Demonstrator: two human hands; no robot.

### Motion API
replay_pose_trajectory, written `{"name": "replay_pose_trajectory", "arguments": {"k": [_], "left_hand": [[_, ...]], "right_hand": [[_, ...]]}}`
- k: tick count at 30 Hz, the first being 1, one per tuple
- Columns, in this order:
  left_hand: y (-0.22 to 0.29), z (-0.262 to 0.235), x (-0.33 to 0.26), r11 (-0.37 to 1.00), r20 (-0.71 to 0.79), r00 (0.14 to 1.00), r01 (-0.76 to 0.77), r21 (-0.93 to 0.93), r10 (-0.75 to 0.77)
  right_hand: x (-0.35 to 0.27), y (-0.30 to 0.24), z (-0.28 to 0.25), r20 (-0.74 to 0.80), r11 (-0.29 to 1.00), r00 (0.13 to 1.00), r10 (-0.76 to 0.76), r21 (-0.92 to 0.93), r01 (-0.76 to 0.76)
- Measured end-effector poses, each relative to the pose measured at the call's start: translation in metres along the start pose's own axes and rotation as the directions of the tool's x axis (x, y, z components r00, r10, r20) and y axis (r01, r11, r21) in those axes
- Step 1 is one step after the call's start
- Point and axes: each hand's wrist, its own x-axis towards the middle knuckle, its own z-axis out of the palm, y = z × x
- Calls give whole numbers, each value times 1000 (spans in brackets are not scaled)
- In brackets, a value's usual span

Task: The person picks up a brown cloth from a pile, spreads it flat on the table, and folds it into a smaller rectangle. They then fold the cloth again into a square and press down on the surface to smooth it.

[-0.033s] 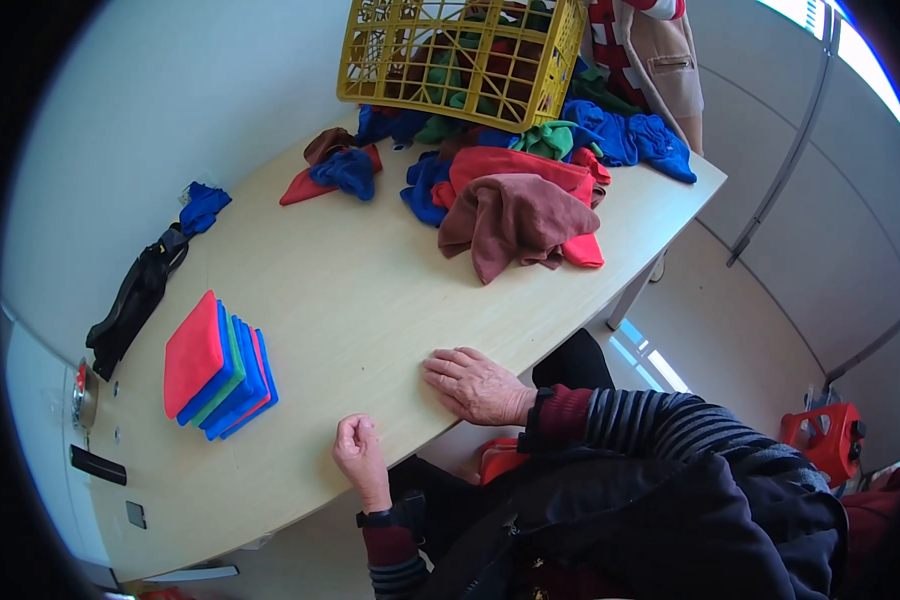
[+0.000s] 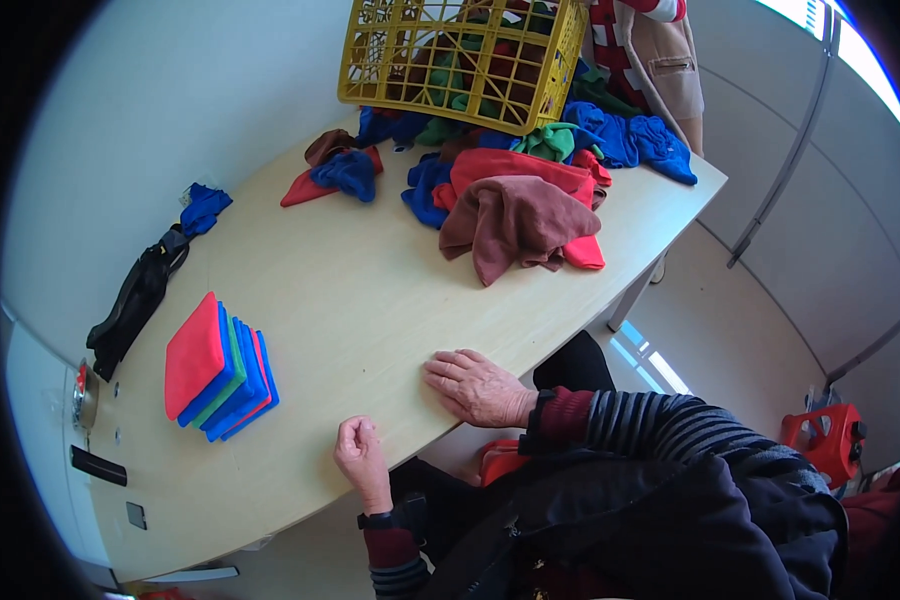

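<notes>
At the near edge of the table point(image 2: 315, 320), the left hand point(image 2: 363, 462) is curled and the right hand point(image 2: 478, 390) lies flat, resting between folds, I guess, with folded cloths point(image 2: 225, 370) at ten o'clock, and more folding needs reaching the messy heap point(image 2: 515, 225) at one o'clock
</notes>
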Motion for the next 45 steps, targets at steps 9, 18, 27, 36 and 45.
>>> {"name": "replay_pose_trajectory", "arguments": {"k": [9, 18, 27, 36, 45], "left_hand": [[4, 3, -1, 1000, -9, 1000, -4, -8, 4], [2, 6, 4, 1000, 31, 999, 9, -10, -9], [-5, 4, 4, 1000, -14, 1000, -18, 17, 18], [0, 8, 5, 999, -3, 1000, -11, -36, 11], [4, 5, -5, 999, -3, 999, 47, -13, -48]], "right_hand": [[-2, -1, 0, -13, 1000, 1000, 1, 15, -1], [-1, 5, -2, -43, 1000, 999, -12, 16, 13], [-1, -5, -6, -16, 999, 1000, -22, 44, 23], [-2, 3, -2, -11, 1000, 1000, -8, 28, 8], [-5, 0, -1, 2, 1000, 1000, 0, 4, 0]]}}
